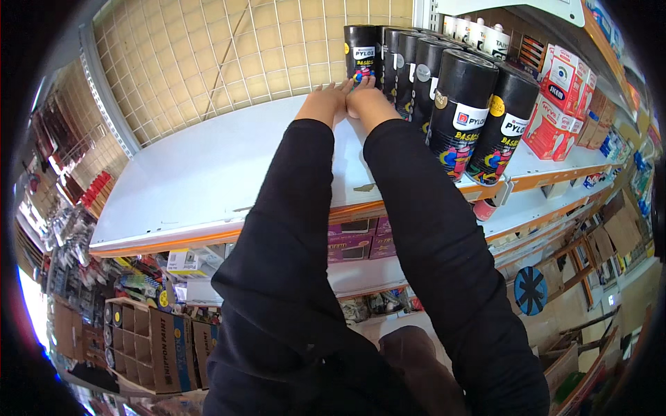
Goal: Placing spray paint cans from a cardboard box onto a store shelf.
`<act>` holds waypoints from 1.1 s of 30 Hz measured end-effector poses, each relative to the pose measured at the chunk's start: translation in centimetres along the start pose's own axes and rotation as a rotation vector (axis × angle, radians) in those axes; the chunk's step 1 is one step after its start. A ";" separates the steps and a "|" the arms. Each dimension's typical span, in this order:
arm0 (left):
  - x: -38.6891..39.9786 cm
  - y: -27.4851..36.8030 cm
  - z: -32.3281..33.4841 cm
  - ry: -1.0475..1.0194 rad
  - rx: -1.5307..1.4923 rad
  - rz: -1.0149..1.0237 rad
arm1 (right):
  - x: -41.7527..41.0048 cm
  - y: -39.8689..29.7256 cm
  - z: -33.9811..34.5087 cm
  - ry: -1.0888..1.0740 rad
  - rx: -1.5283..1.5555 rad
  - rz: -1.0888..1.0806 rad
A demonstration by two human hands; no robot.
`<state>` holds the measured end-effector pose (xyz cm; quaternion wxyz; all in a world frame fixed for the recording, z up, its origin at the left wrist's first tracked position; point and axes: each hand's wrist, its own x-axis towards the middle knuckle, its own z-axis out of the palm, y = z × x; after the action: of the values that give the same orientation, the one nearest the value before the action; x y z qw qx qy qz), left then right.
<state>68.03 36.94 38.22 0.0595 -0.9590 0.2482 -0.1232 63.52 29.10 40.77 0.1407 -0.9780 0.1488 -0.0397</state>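
Both my arms, in black sleeves, reach to the back of a white metal shelf [208, 166]. My left hand [328, 99] and my right hand [368, 98] meet side by side at the foot of a black Pylox spray paint can [362, 49] that stands upright near the wire grid. My right fingertips lie over its lower front; whether my left fingers touch it cannot be told. Rows of like cans stand to the right, with a gold-dotted can [463, 114] and a yellow-dotted can [503, 125] at the front edge.
A wire grid panel [260, 47] backs the shelf. Red and white bulb boxes [551, 127] and white sealant tubes [481, 36] stand beyond the cans. Low on the left is a divided cardboard carton [169, 353] with a few cans. Purple boxes [348, 248] lie on the shelf below.
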 end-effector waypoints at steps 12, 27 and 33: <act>-26.3 -6.7 -13.0 0.694 0.132 -0.240 | -22.0 -7.9 -5.6 0.313 0.229 -0.656; -70.2 -6.2 -4.3 0.498 -0.069 -1.265 | -41.9 -18.7 16.3 -0.388 0.862 -1.531; -74.9 -12.8 -2.9 0.508 -0.165 -1.155 | -44.6 -27.9 18.7 -0.487 0.834 -1.530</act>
<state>9.75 84.70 27.76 -0.1515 -0.8805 -0.2941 -0.3394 31.05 73.05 29.22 0.4462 -0.6607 -0.6026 0.0351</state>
